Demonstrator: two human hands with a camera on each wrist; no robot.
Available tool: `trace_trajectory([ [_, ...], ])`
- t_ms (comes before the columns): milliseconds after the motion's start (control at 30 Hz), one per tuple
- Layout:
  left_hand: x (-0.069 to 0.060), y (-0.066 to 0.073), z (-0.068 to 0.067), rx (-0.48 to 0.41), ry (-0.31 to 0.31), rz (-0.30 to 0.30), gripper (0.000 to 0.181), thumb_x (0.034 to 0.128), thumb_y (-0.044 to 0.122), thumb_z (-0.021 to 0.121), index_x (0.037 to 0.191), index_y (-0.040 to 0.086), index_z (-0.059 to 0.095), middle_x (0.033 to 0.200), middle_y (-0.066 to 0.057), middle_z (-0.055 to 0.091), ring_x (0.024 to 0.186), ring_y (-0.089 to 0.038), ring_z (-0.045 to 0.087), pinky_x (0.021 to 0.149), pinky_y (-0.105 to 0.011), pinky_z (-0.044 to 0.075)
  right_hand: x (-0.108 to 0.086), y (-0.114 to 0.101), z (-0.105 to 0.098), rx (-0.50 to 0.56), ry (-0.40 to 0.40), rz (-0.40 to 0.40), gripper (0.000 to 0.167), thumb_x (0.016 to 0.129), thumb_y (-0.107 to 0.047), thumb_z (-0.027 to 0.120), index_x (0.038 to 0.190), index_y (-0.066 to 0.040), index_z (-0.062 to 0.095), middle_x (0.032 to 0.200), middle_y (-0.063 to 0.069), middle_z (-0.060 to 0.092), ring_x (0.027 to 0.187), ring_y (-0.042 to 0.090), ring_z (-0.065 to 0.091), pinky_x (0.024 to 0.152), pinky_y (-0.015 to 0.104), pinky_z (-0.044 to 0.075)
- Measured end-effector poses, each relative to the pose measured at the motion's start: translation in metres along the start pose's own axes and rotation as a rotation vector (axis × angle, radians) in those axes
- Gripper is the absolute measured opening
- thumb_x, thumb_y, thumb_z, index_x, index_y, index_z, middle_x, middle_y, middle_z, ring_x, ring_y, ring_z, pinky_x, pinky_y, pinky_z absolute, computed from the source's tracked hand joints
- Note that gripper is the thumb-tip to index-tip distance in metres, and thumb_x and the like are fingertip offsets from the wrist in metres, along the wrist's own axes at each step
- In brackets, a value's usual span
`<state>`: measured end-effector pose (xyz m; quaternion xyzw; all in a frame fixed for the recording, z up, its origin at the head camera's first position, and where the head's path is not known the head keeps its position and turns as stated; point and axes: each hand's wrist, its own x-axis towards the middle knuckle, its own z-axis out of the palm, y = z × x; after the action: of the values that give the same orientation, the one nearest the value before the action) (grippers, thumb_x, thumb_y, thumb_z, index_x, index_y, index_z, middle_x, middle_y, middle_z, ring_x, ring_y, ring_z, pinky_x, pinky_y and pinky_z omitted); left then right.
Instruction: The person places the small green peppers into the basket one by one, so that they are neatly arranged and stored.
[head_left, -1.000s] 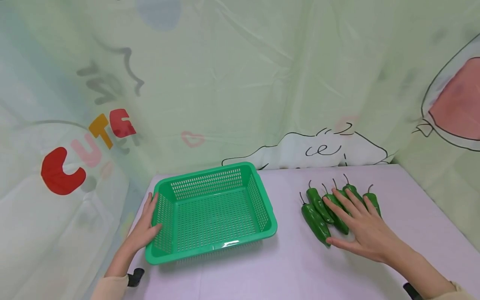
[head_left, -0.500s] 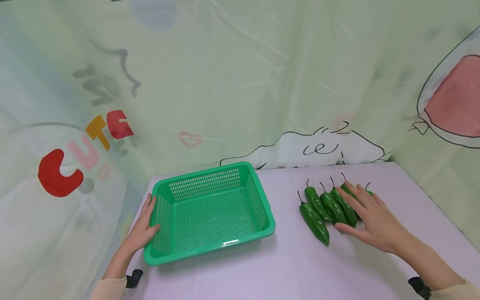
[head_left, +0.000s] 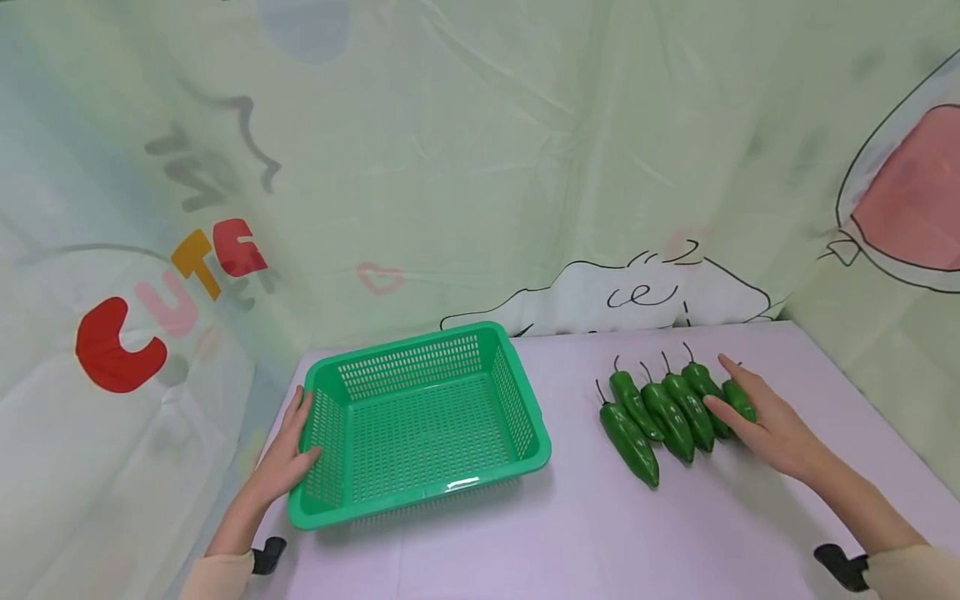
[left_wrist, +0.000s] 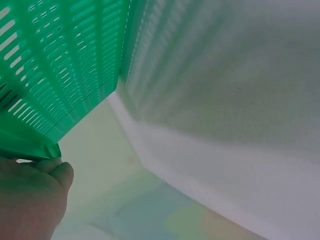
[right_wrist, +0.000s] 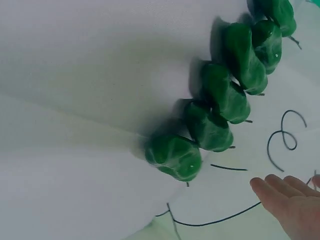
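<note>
A green plastic basket (head_left: 427, 493) with slotted walls stands at the left of the table, nothing in it. The left hand (head_left: 283, 462) grips its left rim, thumb on the inner side; the left wrist view shows fingers (left_wrist: 55, 167) at the rim. Several green chili peppers (head_left: 630, 446) lie side by side in a slanting row on the right, stems pointing away. Over the right end of that row hovers the right hand (head_left: 776, 429), fingers extended, holding nothing. It partly covers the rightmost pepper (head_left: 741, 402). In the right wrist view the hand appears apart from the peppers.
A pale lilac cloth covers the table (head_left: 570, 542). Behind it hangs a printed curtain (head_left: 480, 167), which also closes off both sides. Black straps (head_left: 840, 567) show at the wrists.
The right hand has moved to the right across the pepper row, uncovering the middle peppers. The left hand stays on the basket rim.
</note>
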<state>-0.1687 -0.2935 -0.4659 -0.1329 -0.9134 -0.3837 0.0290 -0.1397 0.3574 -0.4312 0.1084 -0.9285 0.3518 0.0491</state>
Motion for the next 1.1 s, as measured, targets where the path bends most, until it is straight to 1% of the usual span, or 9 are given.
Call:
trace_trajectory([
  [67, 0.000, 0.000, 0.000, 0.002, 0.000, -0.001, 0.085, 0.0818, -0.005, 0.054, 0.154, -0.009, 0.009, 0.161, -0.028, -0.004, 0.145, -0.052, 0.003, 0.104, -0.074, 0.017, 0.002, 0.006, -0.002, 0.027, 0.019, 0.050, 0.070, 0.104, -0.026, 0.046, 0.156, 0.004, 0.010, 0.152, 0.041, 0.018, 0.131, 0.064, 0.024, 0.105, 0.068, 0.026],
  [133, -0.001, 0.000, 0.000, 0.003, 0.001, 0.001, 0.085, 0.0818, -0.004, 0.054, 0.154, -0.009, 0.010, 0.161, -0.028, -0.004, 0.144, -0.052, 0.004, 0.104, -0.074, 0.017, 0.004, 0.013, -0.004, 0.053, 0.039, 0.088, 0.068, 0.105, -0.027, 0.043, 0.154, 0.008, 0.012, 0.149, 0.042, 0.022, 0.127, 0.065, 0.029, 0.110, 0.040, 0.036],
  [233, -0.002, 0.001, -0.001, -0.001, 0.001, 0.001, 0.085, 0.0815, -0.004, 0.054, 0.154, -0.009, 0.010, 0.160, -0.029, -0.003, 0.144, -0.053, 0.004, 0.104, -0.074, 0.018, 0.006, 0.023, -0.006, 0.076, 0.061, 0.151, 0.066, 0.106, -0.030, 0.040, 0.152, 0.011, 0.016, 0.147, 0.042, 0.027, 0.127, 0.063, 0.032, 0.097, 0.009, 0.032],
  [433, -0.005, 0.002, -0.001, -0.005, 0.009, -0.011, 0.086, 0.0811, -0.005, 0.056, 0.154, -0.008, 0.011, 0.160, -0.029, -0.002, 0.144, -0.053, 0.005, 0.104, -0.075, 0.017, 0.007, 0.041, -0.008, 0.073, 0.064, 0.292, 0.071, 0.105, -0.038, 0.038, 0.148, 0.016, 0.022, 0.141, 0.044, 0.035, 0.120, 0.051, 0.048, 0.090, 0.041, 0.051],
  [533, -0.006, 0.001, -0.001, -0.013, 0.013, -0.018, 0.086, 0.0814, -0.006, 0.057, 0.155, -0.007, 0.011, 0.161, -0.028, -0.002, 0.144, -0.052, 0.004, 0.104, -0.074, 0.017, 0.006, 0.050, -0.007, 0.100, 0.094, 0.361, 0.071, 0.104, -0.038, 0.042, 0.144, 0.019, 0.029, 0.137, 0.044, 0.039, 0.093, 0.009, 0.064, 0.069, 0.016, 0.048],
  [633, -0.008, 0.000, -0.001, -0.022, 0.016, -0.021, 0.086, 0.0814, -0.006, 0.057, 0.155, -0.007, 0.012, 0.161, -0.027, -0.002, 0.145, -0.051, 0.004, 0.104, -0.074, 0.017, 0.004, 0.059, -0.006, 0.157, 0.139, 0.419, 0.071, 0.102, -0.037, 0.047, 0.141, 0.021, 0.034, 0.131, 0.043, 0.047, 0.074, -0.020, 0.044, 0.060, 0.008, 0.043],
  [767, -0.009, 0.000, 0.000, -0.026, 0.023, -0.017, 0.087, 0.0808, -0.007, 0.057, 0.155, -0.006, 0.012, 0.162, -0.026, -0.002, 0.145, -0.051, 0.004, 0.104, -0.074, 0.017, 0.003, 0.068, -0.006, 0.189, 0.162, 0.480, 0.074, 0.100, -0.040, 0.050, 0.141, 0.021, 0.035, 0.111, 0.020, 0.066, 0.073, -0.021, 0.042, 0.059, 0.008, 0.044],
  [900, -0.010, 0.000, 0.000, -0.034, 0.029, -0.013, 0.086, 0.0805, -0.008, 0.057, 0.155, -0.007, 0.012, 0.162, -0.026, -0.002, 0.145, -0.051, 0.003, 0.103, -0.075, 0.016, 0.001, 0.079, -0.003, 0.192, 0.161, 0.514, 0.077, 0.099, -0.043, 0.052, 0.144, 0.016, 0.034, 0.105, -0.007, 0.063, 0.082, -0.015, 0.046, 0.065, 0.010, 0.047],
  [1100, -0.010, -0.001, 0.001, -0.040, 0.025, -0.023, 0.087, 0.0799, -0.010, 0.055, 0.155, -0.007, 0.011, 0.162, -0.025, -0.003, 0.145, -0.050, 0.001, 0.104, -0.075, 0.014, 0.000, 0.097, 0.008, 0.189, 0.175, 0.530, 0.078, 0.096, -0.043, 0.057, 0.145, 0.014, 0.034, 0.114, -0.004, 0.066, 0.099, 0.000, 0.059, 0.070, 0.011, 0.050],
])
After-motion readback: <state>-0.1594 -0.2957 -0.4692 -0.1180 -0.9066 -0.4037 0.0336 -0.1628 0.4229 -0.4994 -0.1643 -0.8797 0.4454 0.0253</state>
